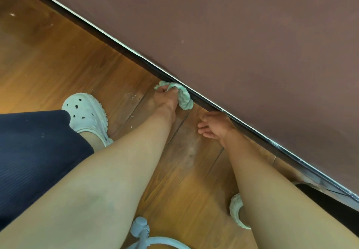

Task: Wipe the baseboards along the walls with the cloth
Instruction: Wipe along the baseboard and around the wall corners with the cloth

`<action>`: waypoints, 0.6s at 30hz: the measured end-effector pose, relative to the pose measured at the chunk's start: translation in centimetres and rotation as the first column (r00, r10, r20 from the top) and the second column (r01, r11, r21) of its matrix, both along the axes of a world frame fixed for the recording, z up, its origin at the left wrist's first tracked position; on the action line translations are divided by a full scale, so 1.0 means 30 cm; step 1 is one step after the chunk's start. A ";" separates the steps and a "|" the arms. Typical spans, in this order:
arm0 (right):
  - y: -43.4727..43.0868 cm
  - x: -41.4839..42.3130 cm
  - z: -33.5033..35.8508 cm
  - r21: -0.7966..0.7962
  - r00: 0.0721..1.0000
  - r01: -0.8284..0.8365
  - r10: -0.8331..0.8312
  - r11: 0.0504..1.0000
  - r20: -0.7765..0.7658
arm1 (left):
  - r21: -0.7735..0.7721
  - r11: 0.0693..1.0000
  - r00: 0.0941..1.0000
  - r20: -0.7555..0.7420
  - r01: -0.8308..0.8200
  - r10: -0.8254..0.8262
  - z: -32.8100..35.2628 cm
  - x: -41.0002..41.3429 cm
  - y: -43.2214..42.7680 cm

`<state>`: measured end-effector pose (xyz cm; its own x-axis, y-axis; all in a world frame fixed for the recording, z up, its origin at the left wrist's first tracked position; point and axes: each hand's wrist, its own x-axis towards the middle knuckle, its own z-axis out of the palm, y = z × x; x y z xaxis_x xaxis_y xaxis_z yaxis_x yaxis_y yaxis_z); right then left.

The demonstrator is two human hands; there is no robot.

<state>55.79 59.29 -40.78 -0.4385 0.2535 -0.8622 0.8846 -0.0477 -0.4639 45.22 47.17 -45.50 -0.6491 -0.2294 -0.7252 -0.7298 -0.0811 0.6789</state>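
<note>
Nearest, 1 pale-blue looped gadget (141,231) at bottom edge; 1 navy garment (35,151) at left; 2 white clogs (85,113) on wood-plank floor (58,64); 2 hands: left hand (166,99) w/ fingers curled round 1 green cloth (183,96), cloth pressed against dark baseboard (252,136); right hand (213,125) spread & loose, holding nothing, low by floor just beside baseboard; beyond, plain brownish wall (252,45).

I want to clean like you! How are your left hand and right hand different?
The left hand grips a green cloth; the right hand holds nothing. The left hand's fingers are curled; the right hand's are spread open. The left hand holds the cloth against the baseboard; the right hand sits farther along it. Both are bare and near the baseboard.
</note>
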 end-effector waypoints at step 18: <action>0.001 0.007 0.031 0.031 1.000 -0.011 0.012 0.999 -0.029 | -0.020 1.000 0.995 -0.102 -0.014 0.012 0.049 -0.007 0.016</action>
<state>55.99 59.32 -39.85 -0.4665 0.2745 -0.8409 0.8711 -0.0227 -0.4906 45.01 47.65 -44.03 -0.7164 -0.2521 -0.6506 -0.6558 -0.0752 0.7512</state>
